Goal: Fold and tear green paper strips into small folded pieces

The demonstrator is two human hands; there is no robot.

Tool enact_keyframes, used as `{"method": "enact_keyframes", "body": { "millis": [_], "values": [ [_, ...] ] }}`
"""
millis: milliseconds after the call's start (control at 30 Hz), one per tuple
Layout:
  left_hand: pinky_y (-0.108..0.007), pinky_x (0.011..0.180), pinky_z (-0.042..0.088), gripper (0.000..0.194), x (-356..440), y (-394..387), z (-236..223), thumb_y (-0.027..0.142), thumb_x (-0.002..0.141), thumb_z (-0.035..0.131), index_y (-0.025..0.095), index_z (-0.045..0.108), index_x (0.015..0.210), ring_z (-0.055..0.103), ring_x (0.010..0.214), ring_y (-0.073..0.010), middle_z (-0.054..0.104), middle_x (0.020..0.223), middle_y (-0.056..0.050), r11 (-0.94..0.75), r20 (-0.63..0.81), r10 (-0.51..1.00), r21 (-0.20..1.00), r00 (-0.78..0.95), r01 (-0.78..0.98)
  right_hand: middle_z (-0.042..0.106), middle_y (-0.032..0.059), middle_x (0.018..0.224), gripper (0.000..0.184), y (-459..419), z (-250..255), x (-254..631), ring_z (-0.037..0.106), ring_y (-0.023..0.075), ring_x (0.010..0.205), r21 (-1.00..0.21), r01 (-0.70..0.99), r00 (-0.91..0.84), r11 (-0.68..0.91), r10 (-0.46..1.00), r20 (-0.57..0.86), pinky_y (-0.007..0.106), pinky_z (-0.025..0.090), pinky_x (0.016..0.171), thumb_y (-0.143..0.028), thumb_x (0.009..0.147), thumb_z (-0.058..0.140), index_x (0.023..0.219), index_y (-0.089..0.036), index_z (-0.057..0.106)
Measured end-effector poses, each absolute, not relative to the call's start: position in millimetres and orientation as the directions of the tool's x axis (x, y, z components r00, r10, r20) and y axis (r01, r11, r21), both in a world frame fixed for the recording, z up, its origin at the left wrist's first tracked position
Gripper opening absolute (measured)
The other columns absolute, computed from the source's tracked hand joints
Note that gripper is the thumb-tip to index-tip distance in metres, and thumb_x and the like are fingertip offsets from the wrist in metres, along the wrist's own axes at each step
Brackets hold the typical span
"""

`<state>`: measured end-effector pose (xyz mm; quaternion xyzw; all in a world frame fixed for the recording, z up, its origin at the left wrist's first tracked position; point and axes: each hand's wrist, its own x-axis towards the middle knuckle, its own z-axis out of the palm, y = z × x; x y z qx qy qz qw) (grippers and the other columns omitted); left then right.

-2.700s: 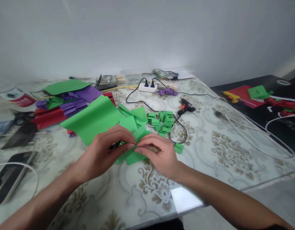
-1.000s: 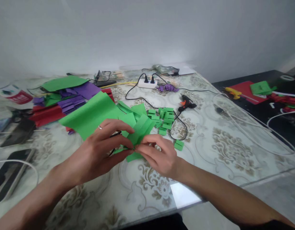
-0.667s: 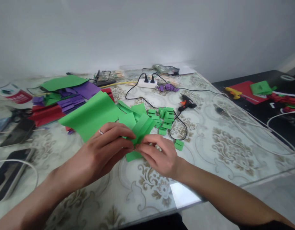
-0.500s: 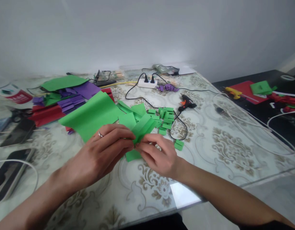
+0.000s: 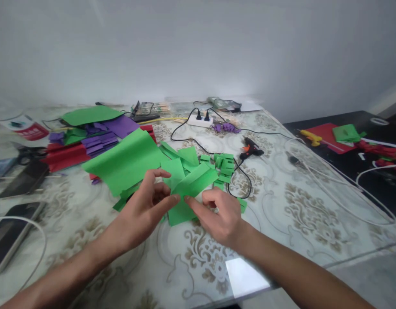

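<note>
A folded green paper strip lies slanted between my hands, over flatter green paper pieces. My left hand has its fingers curled and its thumb stretched to the strip's near left end. From the other side, my right hand pinches at the same end, fingertips almost meeting the left thumb. The gripped edge is partly hidden by the fingers. Just beyond are a large green paper sheet and several small folded green pieces; another small piece sits by my right hand.
Behind are a white power strip, a black glue gun and a purple paper cluster. Red and purple paper, scissors and a phone lie left. A yellow glue gun rests on the dark table right.
Both hands have turned and the strip now leans further right, showing more of its length. My left fingers have curled back from it. The whole view has shifted slightly.
</note>
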<state>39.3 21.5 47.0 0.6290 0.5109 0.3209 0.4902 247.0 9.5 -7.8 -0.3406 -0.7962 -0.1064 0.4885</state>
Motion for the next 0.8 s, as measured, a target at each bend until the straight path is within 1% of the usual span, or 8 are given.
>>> {"method": "enact_keyframes", "body": {
  "millis": [100,233,367,467,533,600,700,800],
  "values": [
    [-0.026,0.054,0.041,0.045,46.3,21.2,42.7,0.036,0.088,0.065,0.021,0.043,0.125,0.053,0.061,-0.0164,0.058,0.065,0.007,0.081,-0.139,0.959,0.97,0.248,0.23,0.051,-0.0016,0.064,0.018,8.7,-5.2,247.8,0.046,0.0132,0.056,-0.117,0.645,-0.336,0.755,0.417,0.844,0.031,0.035,0.051,-0.009,0.1,0.061,0.107,-0.016,0.076],
    [-0.025,0.054,0.039,0.05,47.8,23.5,31.9,0.031,0.084,0.07,0.023,0.044,0.125,0.053,0.06,-0.015,0.062,0.068,0.007,0.108,-0.137,0.962,0.985,0.235,0.133,0.054,-0.0003,0.063,0.019,9.9,-2.6,248.8,0.05,0.0161,0.057,-0.046,0.636,-0.439,0.771,0.41,0.799,0.034,0.037,0.051,-0.009,0.101,0.058,0.11,-0.012,0.074],
    [-0.024,0.054,0.036,0.048,44.3,27.6,23.6,0.028,0.084,0.073,0.024,0.046,0.124,0.051,0.06,-0.0135,0.056,0.069,0.009,0.086,-0.108,0.971,0.99,0.212,0.111,0.059,-0.0011,0.065,0.014,7.6,-6.2,243.4,0.053,0.0154,0.056,-0.104,0.61,-0.423,0.786,0.434,0.795,0.033,0.04,0.053,-0.009,0.096,0.065,0.108,-0.015,0.069],
    [-0.023,0.052,0.032,0.046,43.1,29.6,22.6,0.026,0.084,0.073,0.024,0.047,0.122,0.044,0.055,-0.0112,0.045,0.065,0.012,0.05,-0.071,0.977,0.993,0.201,0.108,0.054,-0.006,0.062,0.016,3.7,-7.9,236.6,0.049,0.0117,0.05,-0.405,0.505,-0.257,0.762,0.581,0.773,0.028,0.041,0.05,-0.013,0.092,0.069,0.1,-0.021,0.059],
    [-0.022,0.051,0.03,0.046,44.1,29.3,24.0,0.025,0.085,0.072,0.023,0.046,0.123,0.041,0.054,-0.0104,0.041,0.063,0.013,0.023,-0.045,0.979,0.993,0.197,0.114,0.052,-0.0074,0.063,0.02,2.4,-7.5,232.5,0.05,0.0113,0.05,-0.671,0.387,-0.156,0.633,0.762,0.629,0.025,0.043,0.049,-0.018,0.09,0.07,0.099,-0.024,0.053],
    [-0.022,0.052,0.031,0.045,46.1,27.5,25.5,0.023,0.087,0.069,0.023,0.044,0.124,0.043,0.056,-0.0108,0.043,0.064,0.012,-0.018,-0.007,0.982,0.991,0.189,0.131,0.059,-0.0052,0.069,0.026,3.0,-7.5,228.9,0.06,0.0136,0.057,-0.86,0.257,-0.106,0.441,0.897,0.428,0.024,0.049,0.052,-0.022,0.089,0.072,0.104,-0.024,0.051],
    [-0.022,0.056,0.036,0.041,49.7,23.1,26.1,0.02,0.089,0.067,0.024,0.041,0.12,0.051,0.06,-0.0122,0.051,0.066,0.011,-0.118,0.083,0.982,0.972,0.172,0.204,0.068,0.0011,0.083,0.039,5.5,-11.3,224.2,0.07,0.0189,0.072,-0.974,0.043,-0.087,0.224,0.972,0.219,0.029,0.059,0.061,-0.031,0.089,0.075,0.119,-0.022,0.052],
    [-0.023,0.059,0.04,0.037,52.7,18.1,24.0,0.019,0.09,0.065,0.025,0.038,0.115,0.054,0.06,-0.0126,0.055,0.067,0.01,-0.214,0.168,0.971,0.927,0.169,0.309,0.071,0.0054,0.093,0.039,6.7,-17.4,221.3,0.071,0.0188,0.073,-0.985,-0.118,-0.08,0.127,0.987,0.137,0.031,0.062,0.063,-0.034,0.091,0.074,0.124,-0.022,0.056]
  ]
}}
